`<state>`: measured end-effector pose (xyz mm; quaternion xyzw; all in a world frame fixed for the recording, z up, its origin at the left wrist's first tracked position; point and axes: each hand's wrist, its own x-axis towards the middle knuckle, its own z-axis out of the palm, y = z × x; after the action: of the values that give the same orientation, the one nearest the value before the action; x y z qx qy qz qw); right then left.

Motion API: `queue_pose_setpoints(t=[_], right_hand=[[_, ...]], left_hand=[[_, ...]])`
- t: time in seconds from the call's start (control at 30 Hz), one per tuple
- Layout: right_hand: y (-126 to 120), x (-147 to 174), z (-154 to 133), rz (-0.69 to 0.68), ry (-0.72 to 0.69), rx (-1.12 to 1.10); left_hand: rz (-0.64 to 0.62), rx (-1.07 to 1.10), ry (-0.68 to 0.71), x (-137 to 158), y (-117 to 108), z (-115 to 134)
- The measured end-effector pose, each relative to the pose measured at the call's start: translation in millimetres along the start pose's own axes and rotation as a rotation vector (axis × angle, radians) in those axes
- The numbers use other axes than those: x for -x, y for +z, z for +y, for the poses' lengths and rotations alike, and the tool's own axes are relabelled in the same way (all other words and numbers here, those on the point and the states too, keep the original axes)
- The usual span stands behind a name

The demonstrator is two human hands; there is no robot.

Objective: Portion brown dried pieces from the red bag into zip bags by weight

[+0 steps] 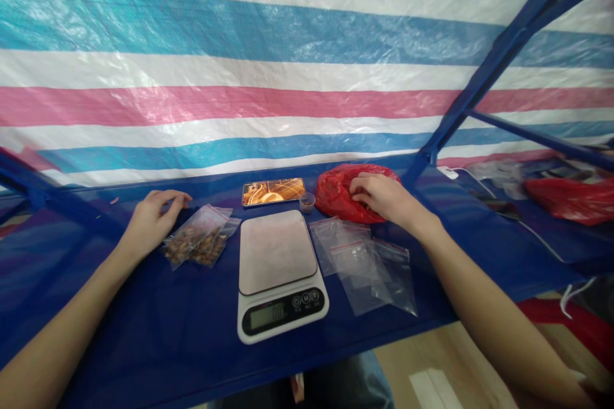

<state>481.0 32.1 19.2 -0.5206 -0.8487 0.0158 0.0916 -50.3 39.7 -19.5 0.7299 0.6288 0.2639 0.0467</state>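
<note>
My left hand [156, 217] rests on the blue table with loosely bent fingers and holds nothing. Just right of it lie overlapping zip bags [204, 246] of small brown pieces. At the mouth of a crumpled red plastic bag [336, 195], my right hand [377, 195] has its fingers curled together; what they grip, if anything, is hidden. Between the hands sits a white kitchen scale [278, 252], its platform bare and its display apparently at zero. Several flat, clear zip bags [367, 262] lie to the right of the scale.
A phone [273, 192] with a lit golden screen lies behind the scale, beside a small clear cup [307, 203]. Blue metal bars [499, 57] cross the right side. A striped plastic sheet [240, 102] hangs behind. Farther right are another red bag [573, 198] and a white cable [542, 241].
</note>
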Motion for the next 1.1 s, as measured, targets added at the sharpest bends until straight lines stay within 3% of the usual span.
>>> queue_pose_setpoints(t=[0.43, 0.53, 0.73, 1.1], right_hand=[[7.0, 4.2, -6.6, -0.11, 0.107, 0.147], [13.4, 1.8, -3.8, -0.048, 0.092, 0.128], [12.6, -7.0, 1.5, 0.019, -0.082, -0.02], [0.8, -8.3, -2.3, 0.276, -0.079, -0.175]], left_hand=[[0.004, 0.003, 0.012, 0.6, -1.6, 2.2], [0.004, 0.0, 0.013, 0.4, -1.8, 3.3], [0.02, -0.005, 0.019, 1.6, -1.2, 3.7], [0.007, 0.012, 0.034, 3.3, -2.1, 6.2]])
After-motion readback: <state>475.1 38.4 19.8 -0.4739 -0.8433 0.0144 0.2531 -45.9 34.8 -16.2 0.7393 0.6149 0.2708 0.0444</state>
